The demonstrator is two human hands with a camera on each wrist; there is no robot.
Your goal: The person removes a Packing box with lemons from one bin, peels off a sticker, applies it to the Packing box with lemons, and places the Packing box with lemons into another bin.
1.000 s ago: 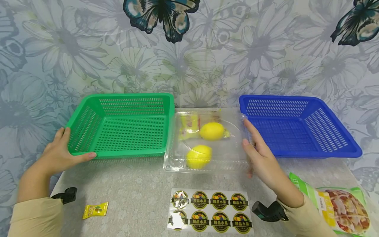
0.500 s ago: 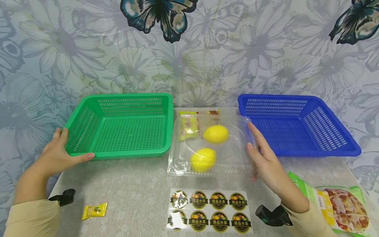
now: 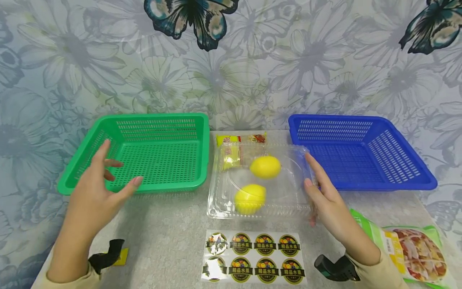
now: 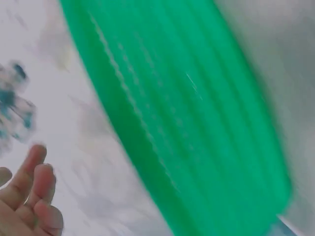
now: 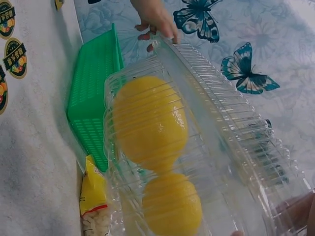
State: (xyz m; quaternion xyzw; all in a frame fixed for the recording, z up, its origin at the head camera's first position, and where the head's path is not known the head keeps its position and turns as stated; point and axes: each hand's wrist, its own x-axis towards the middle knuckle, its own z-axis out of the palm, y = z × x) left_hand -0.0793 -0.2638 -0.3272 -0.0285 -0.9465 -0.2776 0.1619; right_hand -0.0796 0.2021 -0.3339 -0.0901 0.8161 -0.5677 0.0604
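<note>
My right hand point(image 3: 330, 204) grips the right edge of a clear plastic clamshell box point(image 3: 285, 190), thumb in front and some fingers hidden behind the wall. Two lemons, one farther back point(image 3: 265, 167) and one nearer point(image 3: 250, 199), lie inside it. The right wrist view shows both lemons point(image 5: 150, 123) through the ribbed wall, with the box held up off the table. My left hand point(image 3: 95, 196), fingers spread and holding nothing, is raised before the left front corner of the green basket point(image 3: 169, 186). In the left wrist view, the basket's side point(image 4: 197, 118) is blurred.
A blue basket point(image 3: 382, 186) stands at the back right. Yellow snack packets point(image 3: 228, 139) lie behind the box. In front is a sheet of round stickers point(image 3: 254, 257); a green food bag point(image 3: 415, 253) lies at right. My left wrist camera partly covers a small yellow packet point(image 3: 122, 257).
My left hand has let go of the green basket's left corner and moved right and toward me. My right hand has brought the box with the lemons slightly right and nearer.
</note>
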